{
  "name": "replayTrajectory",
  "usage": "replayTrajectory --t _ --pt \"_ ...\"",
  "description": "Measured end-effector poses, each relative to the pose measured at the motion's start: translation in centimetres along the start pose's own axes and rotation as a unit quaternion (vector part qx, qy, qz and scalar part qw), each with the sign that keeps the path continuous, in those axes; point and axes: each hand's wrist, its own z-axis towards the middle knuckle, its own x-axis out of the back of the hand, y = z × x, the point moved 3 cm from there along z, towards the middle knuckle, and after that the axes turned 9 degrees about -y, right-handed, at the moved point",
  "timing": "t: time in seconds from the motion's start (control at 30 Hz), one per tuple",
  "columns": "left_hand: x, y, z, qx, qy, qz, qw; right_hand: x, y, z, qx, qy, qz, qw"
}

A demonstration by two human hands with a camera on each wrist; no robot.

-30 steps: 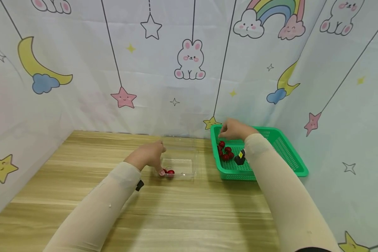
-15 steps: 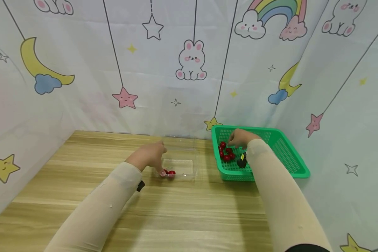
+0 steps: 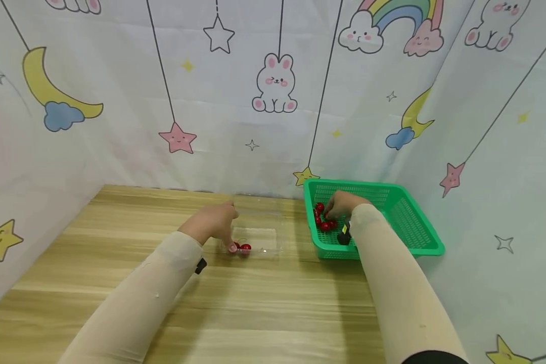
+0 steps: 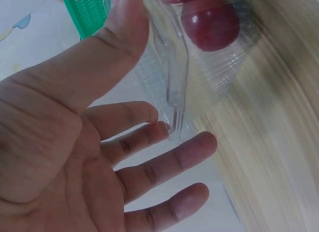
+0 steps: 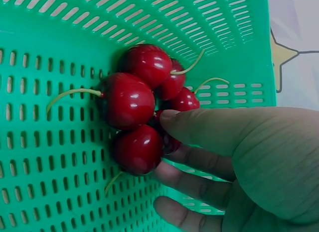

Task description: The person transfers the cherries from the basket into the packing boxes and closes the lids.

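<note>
At the left side of a clear plastic box [image 3: 269,248] my left hand [image 3: 214,221] rests, its thumb against the box wall and the other fingers loosely extended in the left wrist view. Inside the box, near the thumb, lie red cherries [image 3: 245,247]; one cherry [image 4: 210,23] shows large through the plastic. My right hand [image 3: 343,203] reaches into the green basket [image 3: 429,251]. There its thumb and fingers pinch a cherry [image 5: 170,144], mostly hidden by the thumb and neighbouring fruit. Several stemmed cherries [image 5: 128,101] cluster around it.
The box's transparent lid [image 3: 258,205] stands raised at its back. Wooden tabletop [image 3: 264,303] stretches in front of the box and basket. A patterned cloth backdrop [image 3: 227,167] borders the table at the back, left and right.
My right hand has shifted slightly within the basket, first right, then down onto the cherries, where it now pinches one. The left hand keeps its place at the box.
</note>
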Motion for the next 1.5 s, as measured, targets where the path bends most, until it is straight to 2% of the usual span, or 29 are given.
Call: replayTrajectory --t 0.37,0.53,0.7,0.83,1.03,1.17,1.33,1.5 --pt "0.0 0.2 0.1 0.0 0.0 -0.005 1.0 0.1 0.0 -0.3 -0.005 0.007 0.019 0.9998" --pt "0.0 0.0 0.0 0.003 0.0 -0.004 1.0 1.1 -1.0 -1.0 0.003 0.015 -0.005 0.9999" --pt "0.0 0.0 0.0 0.002 -0.001 -0.002 1.0 2.3 -2.4 -2.7 0.011 0.033 -0.069 0.997" --pt "0.0 0.0 0.1 -0.001 -0.002 -0.004 1.0 3.3 -3.8 -4.2 0.031 0.07 -0.112 0.9907" --pt "0.1 0.1 -0.1 -0.003 -0.005 -0.003 1.0 4.5 -6.3 -6.3 0.059 0.118 -0.111 0.985" --pt "0.1 0.2 -0.2 -0.002 -0.003 -0.006 1.0 4.7 -8.3 -7.0 0.069 0.139 -0.116 0.981" --pt "0.2 0.1 -0.2 -0.002 0.0 -0.008 1.0 3.7 -11.3 -6.7 0.088 0.142 -0.129 0.9774" --pt "0.1 0.1 -0.3 -0.003 0.004 0.001 1.0 1.3 -14.3 -6.0 0.13 0.12 -0.138 0.9746"
